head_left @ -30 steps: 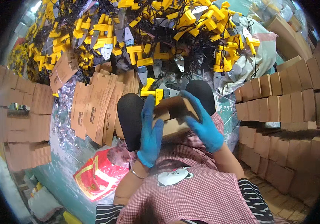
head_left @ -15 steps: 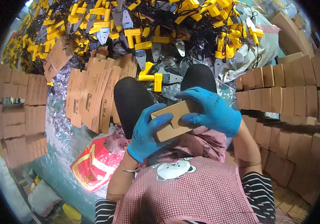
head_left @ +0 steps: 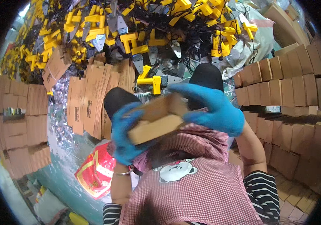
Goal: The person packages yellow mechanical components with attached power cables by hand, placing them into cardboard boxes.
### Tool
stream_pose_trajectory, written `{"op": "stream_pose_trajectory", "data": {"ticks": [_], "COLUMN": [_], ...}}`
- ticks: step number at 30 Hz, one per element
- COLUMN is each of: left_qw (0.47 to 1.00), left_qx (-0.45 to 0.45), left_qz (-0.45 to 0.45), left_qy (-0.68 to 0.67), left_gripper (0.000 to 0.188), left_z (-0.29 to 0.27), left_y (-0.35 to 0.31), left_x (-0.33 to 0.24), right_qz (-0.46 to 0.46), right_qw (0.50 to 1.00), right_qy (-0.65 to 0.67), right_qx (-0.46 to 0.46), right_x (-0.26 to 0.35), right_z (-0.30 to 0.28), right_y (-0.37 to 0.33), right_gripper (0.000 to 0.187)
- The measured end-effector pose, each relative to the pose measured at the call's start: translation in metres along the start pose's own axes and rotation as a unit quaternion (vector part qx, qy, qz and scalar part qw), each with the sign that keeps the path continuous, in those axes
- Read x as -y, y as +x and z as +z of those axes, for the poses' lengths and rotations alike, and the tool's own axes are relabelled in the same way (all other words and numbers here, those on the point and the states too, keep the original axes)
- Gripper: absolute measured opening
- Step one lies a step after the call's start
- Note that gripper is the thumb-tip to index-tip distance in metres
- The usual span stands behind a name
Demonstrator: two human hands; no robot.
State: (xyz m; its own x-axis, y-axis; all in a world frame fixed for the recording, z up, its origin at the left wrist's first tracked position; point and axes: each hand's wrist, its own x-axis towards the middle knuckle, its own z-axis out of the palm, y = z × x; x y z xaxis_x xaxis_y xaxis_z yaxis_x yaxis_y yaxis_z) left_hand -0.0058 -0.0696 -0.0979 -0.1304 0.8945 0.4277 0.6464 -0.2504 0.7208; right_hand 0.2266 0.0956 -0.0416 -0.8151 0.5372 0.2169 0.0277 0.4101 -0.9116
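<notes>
Holding, head view: small brown cardboard box, tilted, raised above the near side of the knees, between both hands; faces blurred, state of flaps cannot be told.
Left hand: blue-gloved, fingers curled and closed around the left end of the box, thumb laid along its upper side.
Right hand: blue-gloved, thumb and fingers spread wide at the right end of the box, forefinger reaching over its upper right corner; whether gripping or only touching, cannot tell.
Apron: red-and-white check, white bear motif at the chest.
Yellow tool: lying beyond the box, between left knee and right knee, grey plate pointing right.
Tool heap: yellow bodies, grey plates and black cords, tangled along the far edge of the floor.
White sack: at the floor's far right corner, against the heap.
Flattened cartons: standing close together, left of the left knee.
Red bag: on the floor, nearer than the cartons.
Right-hand box rows: brown, stacked along the floor's right edge.
Left-hand box stacks: brown, along the left edge.
</notes>
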Motion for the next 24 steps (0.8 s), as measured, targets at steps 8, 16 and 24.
{"op": "stream_pose_trajectory", "data": {"ticks": [8, 16, 24], "left_qw": [0.824, 0.793, 0.839], "left_qx": [-0.462, -0.071, 0.335], "left_qz": [-0.276, -0.506, -0.185], "left_qy": [-0.179, 0.332, 0.387], "left_gripper": [0.084, 0.06, 0.127], "left_z": [-0.169, -0.156, -0.043], "left_y": [0.019, 0.019, 0.038], "left_x": [-0.008, 0.014, -0.03], "right_qz": [-0.191, 0.258, 0.518], "right_qw": [0.92, 0.925, 0.809], "right_qy": [-0.34, 0.207, -0.01], "right_qx": [-0.04, -0.189, -0.279], "right_x": [-0.059, -0.144, -0.472], "right_z": [0.018, 0.012, 0.058], "right_y": [-0.023, -0.039, -0.03], "right_gripper": [0.055, 0.028, 0.038]}}
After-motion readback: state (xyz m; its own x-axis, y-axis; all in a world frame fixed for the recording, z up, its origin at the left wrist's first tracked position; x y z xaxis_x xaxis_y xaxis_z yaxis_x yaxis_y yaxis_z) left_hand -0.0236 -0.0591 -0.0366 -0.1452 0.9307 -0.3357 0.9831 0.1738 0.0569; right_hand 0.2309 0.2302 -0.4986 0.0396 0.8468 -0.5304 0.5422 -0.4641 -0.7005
